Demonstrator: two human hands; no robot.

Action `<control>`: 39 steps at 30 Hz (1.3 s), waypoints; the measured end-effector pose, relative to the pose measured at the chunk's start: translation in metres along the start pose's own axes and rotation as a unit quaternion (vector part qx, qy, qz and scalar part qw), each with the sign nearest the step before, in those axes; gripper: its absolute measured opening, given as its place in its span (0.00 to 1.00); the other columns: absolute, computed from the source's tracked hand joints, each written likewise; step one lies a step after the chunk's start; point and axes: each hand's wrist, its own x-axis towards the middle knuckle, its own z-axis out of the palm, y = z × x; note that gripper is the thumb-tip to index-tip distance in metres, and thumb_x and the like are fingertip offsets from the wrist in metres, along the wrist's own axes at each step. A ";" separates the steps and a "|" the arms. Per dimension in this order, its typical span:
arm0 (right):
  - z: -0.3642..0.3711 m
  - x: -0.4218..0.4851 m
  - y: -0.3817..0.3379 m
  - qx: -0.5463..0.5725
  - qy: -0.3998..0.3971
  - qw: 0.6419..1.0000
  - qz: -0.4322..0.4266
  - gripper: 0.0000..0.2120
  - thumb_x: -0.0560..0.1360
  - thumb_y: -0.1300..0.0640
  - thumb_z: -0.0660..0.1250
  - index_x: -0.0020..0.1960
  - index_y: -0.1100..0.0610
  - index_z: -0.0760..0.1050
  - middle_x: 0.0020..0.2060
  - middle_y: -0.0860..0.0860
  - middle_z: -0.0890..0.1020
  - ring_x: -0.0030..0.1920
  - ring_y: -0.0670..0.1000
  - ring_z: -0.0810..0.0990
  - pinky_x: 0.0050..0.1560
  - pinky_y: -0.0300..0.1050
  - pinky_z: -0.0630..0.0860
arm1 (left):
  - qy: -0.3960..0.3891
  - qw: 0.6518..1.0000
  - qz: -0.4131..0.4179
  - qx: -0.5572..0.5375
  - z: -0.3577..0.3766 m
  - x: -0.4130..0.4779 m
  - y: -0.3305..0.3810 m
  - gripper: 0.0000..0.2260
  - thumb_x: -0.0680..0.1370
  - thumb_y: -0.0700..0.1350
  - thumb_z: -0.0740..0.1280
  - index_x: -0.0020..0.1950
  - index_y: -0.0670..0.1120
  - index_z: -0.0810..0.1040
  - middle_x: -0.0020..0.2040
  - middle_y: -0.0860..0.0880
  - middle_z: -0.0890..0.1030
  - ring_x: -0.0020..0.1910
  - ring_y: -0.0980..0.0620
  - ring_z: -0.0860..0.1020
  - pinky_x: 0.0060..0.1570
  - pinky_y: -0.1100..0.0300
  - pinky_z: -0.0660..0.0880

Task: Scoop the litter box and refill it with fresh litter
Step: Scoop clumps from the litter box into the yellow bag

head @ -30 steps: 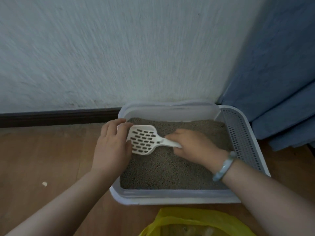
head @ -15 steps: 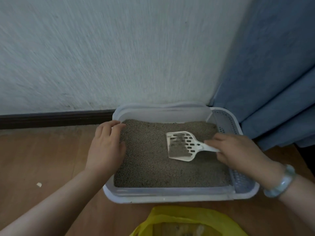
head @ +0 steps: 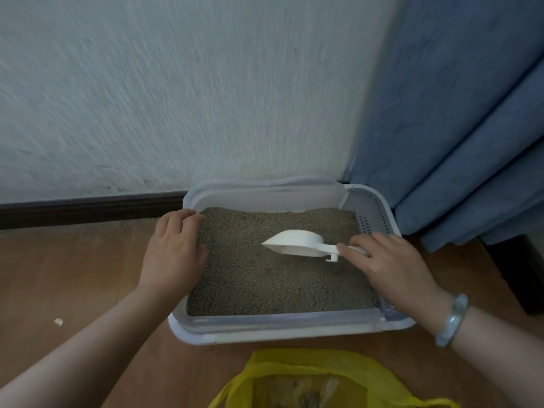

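– Two hands to enter. Right one first?
– Entry 1, right hand (head: 391,266): clenched round the handle of the white scoop (head: 297,243), forefinger laid along it, over the right half of the litter box (head: 265,331). Pale bracelet (head: 452,322) on that wrist, outside the box's near right corner.
– And the scoop itself?
– Entry 2: turned on its edge, solid side toward the camera, tip pointing at the box's left wall. It sits over the grey litter (head: 259,287), right of the box's middle. Whether the tip touches the grains, or anything lies inside, cannot be told.
– Left hand?
– Entry 3, left hand (head: 173,251): released, palm down on the box's left rim, fingertips reaching toward the far left corner, thumb over the litter. It grips nothing.
– The box?
– Entry 4: white, rectangular, litter spread across its floor. A perforated grey panel (head: 372,213) runs along its right side.
– Surroundings?
– Entry 5, yellow plastic bag (head: 294,366): mouth open, just in front of the box's near wall.
Entry 6, blue curtain (head: 456,128): hanging right of the box, close to its far right corner.
Entry 7, pale textured wall (head: 176,83) with dark skirting board (head: 88,209): directly behind the box's far rim.
Entry 8, wooden floor (head: 73,275): under the box, with one small white scrap (head: 58,321) well left of the box.
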 end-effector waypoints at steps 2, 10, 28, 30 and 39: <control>-0.002 -0.003 0.001 0.016 0.011 1.000 0.021 0.16 0.71 0.66 0.60 0.54 0.56 0.80 0.43 0.54 0.81 0.37 0.55 0.77 0.33 0.45 0.70 | -0.008 1.000 -0.004 0.009 0.000 0.000 -0.001 0.22 0.69 0.36 0.72 0.62 0.37 0.75 0.61 0.38 0.75 0.62 0.36 0.70 0.59 0.43 0.71; -0.003 -0.021 -0.011 0.194 -0.073 0.963 0.171 0.23 0.65 0.65 0.73 0.58 0.52 0.78 0.46 0.48 0.78 0.40 0.50 0.76 0.32 0.44 0.74 | -0.027 0.999 -0.037 0.019 -0.004 -0.016 0.015 0.20 0.72 0.46 0.70 0.62 0.39 0.76 0.61 0.40 0.76 0.63 0.37 0.70 0.55 0.42 0.73; -0.002 -0.032 -0.012 0.513 -0.099 0.736 0.430 0.13 0.71 0.62 0.70 0.54 0.52 0.76 0.42 0.42 0.77 0.42 0.38 0.74 0.35 0.30 0.68 | -0.102 0.992 -0.065 -0.036 0.005 -0.082 0.113 0.43 0.67 0.77 0.36 0.67 0.55 0.70 0.66 0.54 0.72 0.69 0.52 0.66 0.69 0.50 0.58; -0.004 -0.038 -0.010 0.517 -0.092 0.729 0.439 0.13 0.71 0.62 0.70 0.55 0.52 0.76 0.43 0.42 0.78 0.42 0.38 0.75 0.36 0.31 0.69 | -0.100 0.989 -0.082 -0.076 0.003 -0.081 0.114 0.44 0.65 0.78 0.36 0.66 0.56 0.70 0.66 0.55 0.73 0.68 0.52 0.68 0.68 0.51 0.60; -0.012 -0.054 -0.034 0.508 -0.043 0.739 0.440 0.15 0.70 0.62 0.71 0.54 0.49 0.75 0.45 0.40 0.79 0.46 0.41 0.78 0.41 0.35 0.75 | -0.021 0.992 -0.030 -0.118 0.010 -0.093 0.117 0.21 0.70 0.71 0.54 0.52 0.60 0.74 0.46 0.64 0.76 0.47 0.62 0.76 0.54 0.59 0.63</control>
